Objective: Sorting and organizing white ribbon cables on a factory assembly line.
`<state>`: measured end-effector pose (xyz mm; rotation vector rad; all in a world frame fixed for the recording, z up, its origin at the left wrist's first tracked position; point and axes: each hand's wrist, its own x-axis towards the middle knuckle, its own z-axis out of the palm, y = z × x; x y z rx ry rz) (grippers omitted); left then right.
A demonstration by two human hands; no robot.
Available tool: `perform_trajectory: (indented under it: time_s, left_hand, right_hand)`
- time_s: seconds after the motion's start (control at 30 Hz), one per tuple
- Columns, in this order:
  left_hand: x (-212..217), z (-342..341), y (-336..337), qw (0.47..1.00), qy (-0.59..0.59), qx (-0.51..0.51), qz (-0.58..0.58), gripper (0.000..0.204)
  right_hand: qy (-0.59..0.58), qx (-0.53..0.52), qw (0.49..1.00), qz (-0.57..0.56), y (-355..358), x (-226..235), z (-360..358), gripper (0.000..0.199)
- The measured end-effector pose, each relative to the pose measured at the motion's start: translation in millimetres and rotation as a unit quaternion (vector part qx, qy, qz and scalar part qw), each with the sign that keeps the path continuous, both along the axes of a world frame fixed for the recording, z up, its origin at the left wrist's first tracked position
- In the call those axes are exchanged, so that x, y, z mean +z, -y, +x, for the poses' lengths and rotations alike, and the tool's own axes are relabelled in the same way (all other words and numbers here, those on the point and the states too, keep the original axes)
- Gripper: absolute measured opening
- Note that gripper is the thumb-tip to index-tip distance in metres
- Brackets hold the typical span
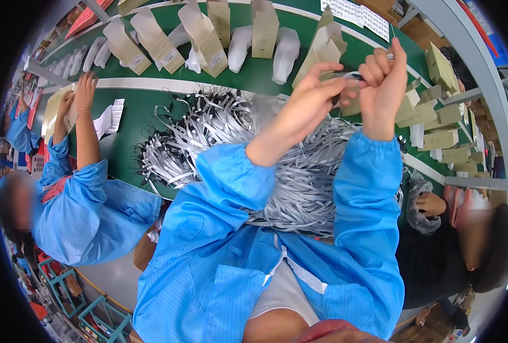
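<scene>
Both my hands are raised over the far right part of a large heap of flat white-grey straps with black ends [299, 197]. A thin strap piece [352, 76] with light and dark parts runs between my fingers. My left hand [308, 103] pinches it between thumb and forefinger, and a dark bit shows below them. My right hand [382, 86] has its fingers curled on the other end, thumb side up. The hands almost touch. What lies inside the right fingers is mostly hidden.
Open beige cartons [156, 48] and white-wrapped items [286, 54] line the green belt [216, 86] beyond the heap. More cartons [439, 139] stand right. A co-worker in blue [94, 211] handles a carton at left; another in black [437, 263] holds a clear bag [419, 200].
</scene>
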<state>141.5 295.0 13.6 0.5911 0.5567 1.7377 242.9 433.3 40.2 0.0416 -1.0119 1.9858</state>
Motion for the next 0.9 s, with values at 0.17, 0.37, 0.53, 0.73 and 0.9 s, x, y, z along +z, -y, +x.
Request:
perform_trajectory:
  time_s: [0.17, 0.37, 0.53, 0.73, 0.9]
  left_hand:
    - [-12.7, -35.7, 22.7, 0.912, -0.330, 0.245, -0.015, 0.028]
    - [-60.1, -57.2, 16.7, 0.731, -0.655, 0.140, -0.129, 0.032]
    - [-97.2, -61.1, 8.4, 0.713, -0.694, 0.031, -0.094, 0.025]
    - [-68.2, -82.0, 14.4, 0.732, -0.659, -0.022, -0.169, 0.022]
    - [-43.5, -75.6, 19.8, 0.744, -0.644, 0.157, -0.080, 0.016]
  right_hand:
    - [0.098, -0.237, 0.966, 0.019, -31.4, 30.2, -39.9, 0.018]
    - [0.019, -0.267, 0.955, 0.127, -134.1, 13.3, -64.4, 0.026]
    - [0.087, -0.254, 0.951, 0.154, -154.3, -42.9, -77.1, 0.023]
    - [0.365, -0.277, 0.772, 0.440, -140.0, -67.9, -70.5, 0.027]
    - [0.385, -0.401, 0.706, 0.439, -110.4, -27.2, -46.4, 0.025]
